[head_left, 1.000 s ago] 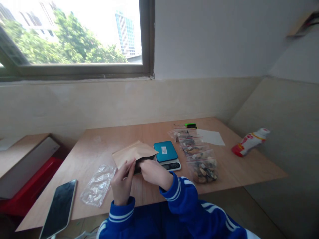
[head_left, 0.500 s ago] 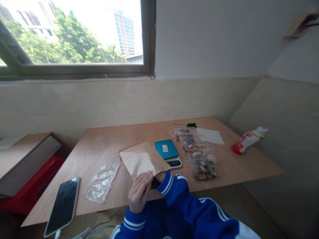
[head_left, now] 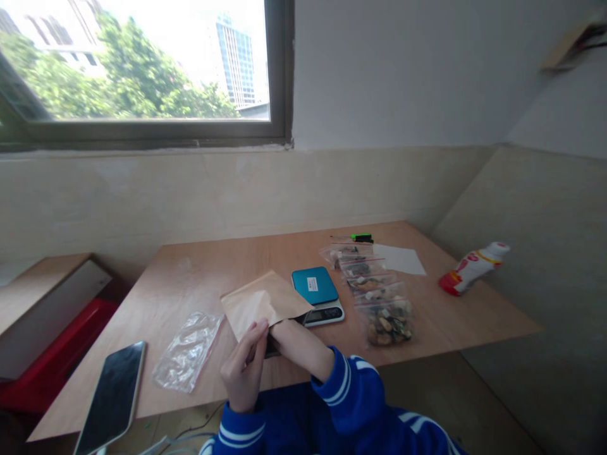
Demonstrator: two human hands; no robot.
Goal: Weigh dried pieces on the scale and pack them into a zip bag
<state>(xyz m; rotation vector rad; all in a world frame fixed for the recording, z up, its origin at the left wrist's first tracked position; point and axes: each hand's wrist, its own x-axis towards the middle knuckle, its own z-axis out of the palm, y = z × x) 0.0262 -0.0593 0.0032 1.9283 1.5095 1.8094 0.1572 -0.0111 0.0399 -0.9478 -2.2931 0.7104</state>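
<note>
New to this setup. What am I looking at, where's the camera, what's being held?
No robot here: these are a person's bare hands, in blue sleeves. There is a single viewpoint, a camera worn on the head, looking forward and down at a wooden table. The left hand pinches the edge of a brown paper bag. The right hand reaches into its opening; the fingers are hidden, so whether they grip anything can't be told.

Beside the bag is a blue-topped scale. Right of it run zip bags of brown and dark pieces, then a white sheet and a bottle. On the left lie a clear plastic bag and a dark-screened device.
</note>
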